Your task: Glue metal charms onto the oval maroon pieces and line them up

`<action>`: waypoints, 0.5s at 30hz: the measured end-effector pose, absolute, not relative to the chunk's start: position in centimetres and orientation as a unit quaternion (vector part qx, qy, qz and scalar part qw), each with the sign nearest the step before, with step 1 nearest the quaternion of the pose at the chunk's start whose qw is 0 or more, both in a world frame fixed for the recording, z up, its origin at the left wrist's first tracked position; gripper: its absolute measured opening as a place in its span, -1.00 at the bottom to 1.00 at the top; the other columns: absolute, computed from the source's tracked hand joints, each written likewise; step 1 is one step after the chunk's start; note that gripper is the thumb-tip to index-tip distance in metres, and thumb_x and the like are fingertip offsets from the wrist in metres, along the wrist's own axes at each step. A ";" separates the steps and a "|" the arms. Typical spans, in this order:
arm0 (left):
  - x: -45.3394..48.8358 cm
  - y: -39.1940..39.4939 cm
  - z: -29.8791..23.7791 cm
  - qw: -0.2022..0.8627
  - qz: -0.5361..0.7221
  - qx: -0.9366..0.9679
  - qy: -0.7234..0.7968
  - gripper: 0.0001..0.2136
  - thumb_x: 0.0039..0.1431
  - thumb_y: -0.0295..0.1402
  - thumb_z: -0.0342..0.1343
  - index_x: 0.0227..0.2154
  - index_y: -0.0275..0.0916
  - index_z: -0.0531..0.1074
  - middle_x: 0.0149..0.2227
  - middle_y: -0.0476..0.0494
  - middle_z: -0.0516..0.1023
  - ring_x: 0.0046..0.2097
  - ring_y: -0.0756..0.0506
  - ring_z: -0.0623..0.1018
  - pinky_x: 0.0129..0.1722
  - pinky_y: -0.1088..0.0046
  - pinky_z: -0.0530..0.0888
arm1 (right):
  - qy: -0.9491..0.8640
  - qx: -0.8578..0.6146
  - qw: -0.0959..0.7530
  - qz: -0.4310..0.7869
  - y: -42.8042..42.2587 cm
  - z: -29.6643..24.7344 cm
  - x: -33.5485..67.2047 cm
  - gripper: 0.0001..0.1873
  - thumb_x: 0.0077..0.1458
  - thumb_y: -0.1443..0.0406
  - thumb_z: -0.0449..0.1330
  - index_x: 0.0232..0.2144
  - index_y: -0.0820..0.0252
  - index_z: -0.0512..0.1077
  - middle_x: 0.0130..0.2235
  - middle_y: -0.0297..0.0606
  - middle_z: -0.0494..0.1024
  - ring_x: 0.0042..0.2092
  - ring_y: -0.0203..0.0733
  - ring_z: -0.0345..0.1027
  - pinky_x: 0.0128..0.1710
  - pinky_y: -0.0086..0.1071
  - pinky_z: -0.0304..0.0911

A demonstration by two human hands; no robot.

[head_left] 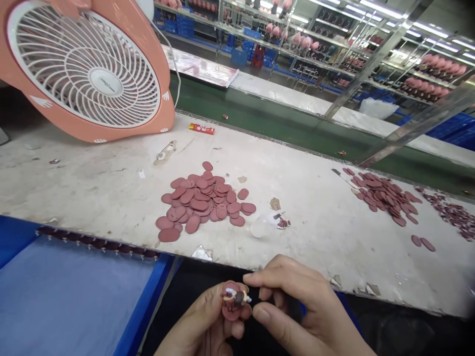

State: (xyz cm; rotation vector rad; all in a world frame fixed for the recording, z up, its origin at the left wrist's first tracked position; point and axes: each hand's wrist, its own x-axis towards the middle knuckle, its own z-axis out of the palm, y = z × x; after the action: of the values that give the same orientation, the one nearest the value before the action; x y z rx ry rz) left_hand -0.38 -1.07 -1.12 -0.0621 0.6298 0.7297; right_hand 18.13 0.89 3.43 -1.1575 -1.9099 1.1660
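Note:
My left hand (208, 321) pinches a small painted figurine (237, 297) with a reddish-brown oval piece behind it, above the dark lap area at the table's near edge. Close to its right side is my right hand (297, 301), thumb and index finger apart, with nothing visible between them. Whether the right fingertip touches the figurine I cannot tell. Beyond the hands lies a heap of reddish-brown oval discs (200, 200), some with small holes. A small painted part (283, 222) rests to the right of that heap.
An orange fan (106, 81) stands at the back left. A second disc heap (386, 195) and a spread of small reddish parts (454, 212) lie right. A blue tray (74, 291) with a row of dark pieces is at lower left. Behind runs a green belt (260, 118).

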 end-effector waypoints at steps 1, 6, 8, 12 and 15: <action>-0.4 -1.1 -1.0 0.886 0.350 -0.029 0.302 -0.69 -0.18 -0.18 0.41 -0.41 -0.30 0.63 -0.53 -0.02 0.57 -0.51 0.11 0.53 -0.62 0.74 0.43 | -0.713 -0.446 0.297 0.452 0.8 3.5 17.9 -0.76 0.16 0.28 0.23 -0.09 0.02 0.49 -0.34 -0.31 0.46 -0.35 -0.30 0.36 -0.44 -0.47 0.28; -0.5 -0.8 -0.6 0.894 0.337 -0.015 0.294 -0.73 -0.15 -0.22 0.41 -0.41 -0.31 0.63 -0.53 -0.03 0.55 -0.51 0.08 0.51 -0.63 0.70 0.49 | -0.701 -0.446 0.288 0.476 0.9 4.0 17.1 -0.80 0.12 0.29 0.25 -0.17 0.08 0.56 -0.41 -0.30 0.47 -0.40 -0.30 0.34 -0.47 -0.48 0.25; -0.4 -0.8 -0.7 0.897 0.332 0.003 0.292 -0.70 -0.16 -0.18 0.41 -0.44 -0.32 0.62 -0.50 -0.06 0.55 -0.52 0.09 0.49 -0.64 0.70 0.49 | -0.704 -0.443 0.290 0.473 1.0 3.9 17.0 -0.82 0.11 0.31 0.24 -0.20 0.12 0.57 -0.43 -0.29 0.48 -0.43 -0.32 0.33 -0.49 -0.49 0.24; -0.1 -1.2 -1.3 0.864 0.365 0.063 0.342 -0.59 -0.12 -0.03 0.35 -0.33 -0.29 0.62 -0.44 -0.11 0.55 -0.44 0.02 0.50 -0.65 0.69 0.46 | -0.733 -0.416 0.337 0.418 0.9 3.0 17.0 -0.79 0.08 0.40 0.24 -0.20 0.15 0.54 -0.44 -0.32 0.51 -0.45 -0.33 0.35 -0.50 -0.52 0.27; -0.2 -1.9 -1.7 0.737 0.472 0.146 0.461 -0.61 -0.08 -0.08 0.35 -0.23 -0.23 0.59 -0.39 -0.11 0.56 -0.42 -0.01 0.49 -0.64 0.66 0.44 | -0.776 -0.393 0.383 0.311 0.7 1.7 16.6 -0.72 0.05 0.44 0.25 -0.14 0.17 0.48 -0.40 -0.30 0.53 -0.42 -0.32 0.40 -0.51 -0.52 0.32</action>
State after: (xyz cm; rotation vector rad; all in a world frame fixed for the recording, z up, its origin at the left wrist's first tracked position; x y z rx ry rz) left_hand -0.17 -1.94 -1.69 0.3214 1.0121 1.0361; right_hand 16.58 0.72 1.74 -1.0026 -1.9788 0.7931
